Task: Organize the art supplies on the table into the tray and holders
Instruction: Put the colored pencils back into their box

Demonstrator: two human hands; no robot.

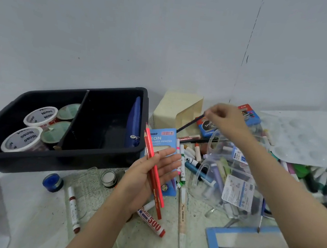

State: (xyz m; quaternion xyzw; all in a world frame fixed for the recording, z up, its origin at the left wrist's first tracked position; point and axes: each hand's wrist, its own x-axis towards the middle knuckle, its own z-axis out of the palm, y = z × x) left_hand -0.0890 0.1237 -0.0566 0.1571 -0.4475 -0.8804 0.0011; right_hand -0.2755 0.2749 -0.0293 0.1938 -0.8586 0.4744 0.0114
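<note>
a pale speckled table (pixel 32 210) carries a black plastic two-compartment tray (pixel 100 158) at the left; round white-lidded paint tubs (pixel 40 117) sit in its left compartment and a blue pencil case (pixel 134 124) leans in the right one. just right of the tray stands a cream box-shaped holder (pixel 170 110). the left hand (pixel 147 176) lies palm-up with fingers nearly straight, its thumb holding two red pencils (pixel 154 164) across the palm, near the tray's front right corner. the right hand (pixel 227 119) pinches the end of a dark blue pencil (pixel 189 124) beside the holder's opening.
</note>
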